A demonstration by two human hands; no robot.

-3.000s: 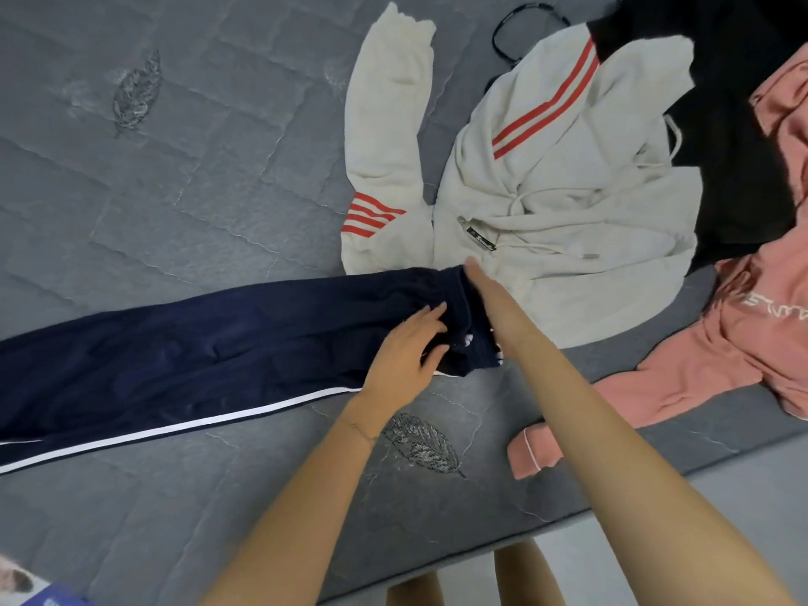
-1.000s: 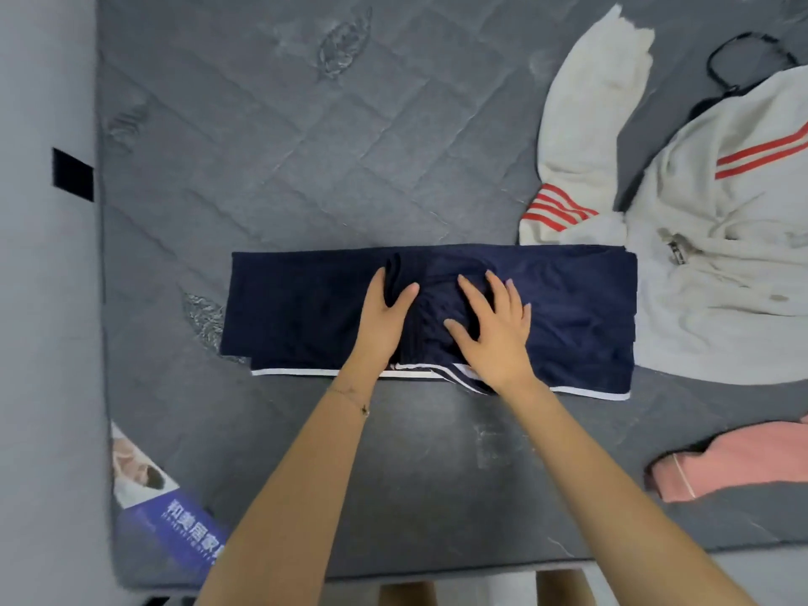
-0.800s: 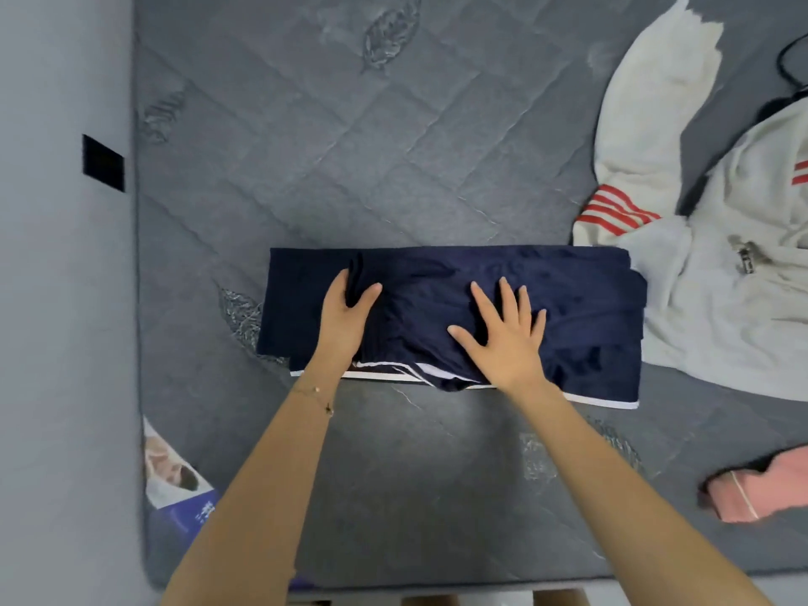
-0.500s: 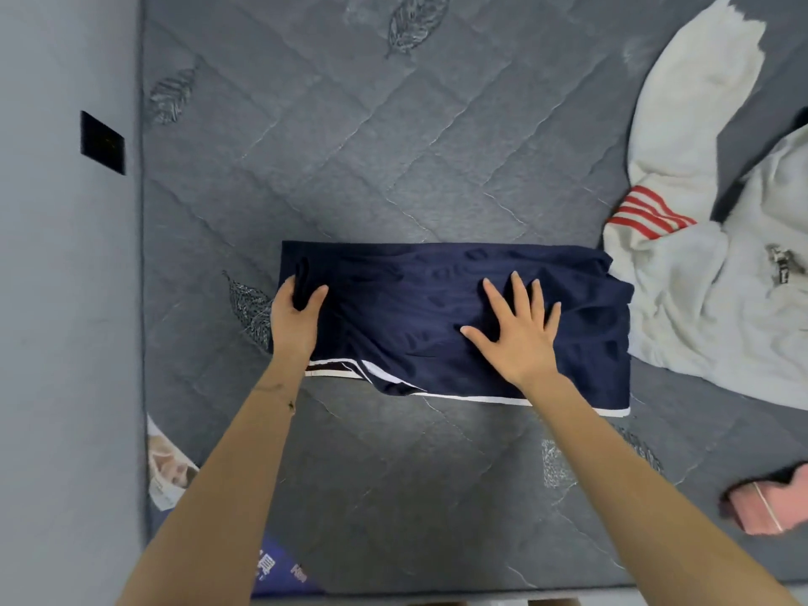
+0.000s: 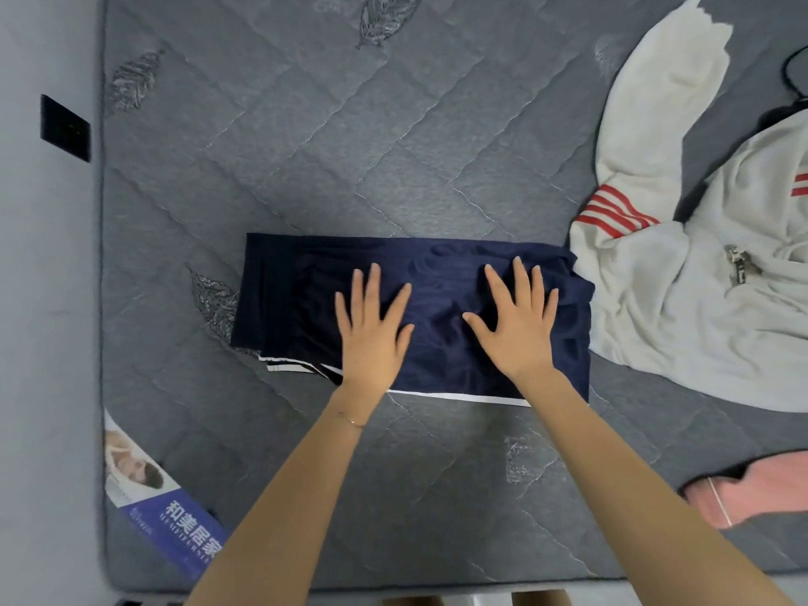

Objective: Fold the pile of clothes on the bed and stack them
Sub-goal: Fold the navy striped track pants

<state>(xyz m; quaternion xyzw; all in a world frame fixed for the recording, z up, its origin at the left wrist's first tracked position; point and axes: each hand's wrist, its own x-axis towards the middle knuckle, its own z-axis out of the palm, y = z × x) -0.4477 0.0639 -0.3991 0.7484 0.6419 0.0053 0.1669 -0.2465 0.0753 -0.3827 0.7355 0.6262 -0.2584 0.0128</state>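
Hands: the left hand [image 5: 371, 338] and the right hand [image 5: 518, 330] lie palms down on the folded navy trousers [image 5: 437, 334]. Their fingers are straight and spread, pressing the cloth and gripping nothing.
Trousers: a flat oblong bundle near the middle of the grey quilted mattress [image 5: 306, 146]. A white side stripe runs along its near edge, and its right end touches the white hoodie [image 5: 699, 334].
Change, left hand: half a second ago it sat at the bundle's left end. Now it rests flat nearer the middle, and that end lies bare in stacked layers.
Change, right hand: it is in much the same place on the right half, fingers spread as before.
Change, trousers: three seconds ago they stretched full length across the bed. Now they are doubled over.
Cut off: the hoodie, red-striped on its sleeve, runs out of the right edge. Only a corner of a pink garment [image 5: 752, 487] shows at lower right, and a black cord [image 5: 792, 76] is clipped at upper right.
Hard to make out: the layers in the bundle cannot be counted. The left wrist hides part of the striped edge. The left forearm covers part of the printed label [image 5: 170, 522] at the mattress's near left corner.
Also in view: a thin bracelet [image 5: 350, 419] on the left wrist, and a black plate [image 5: 65, 128] on the wall.
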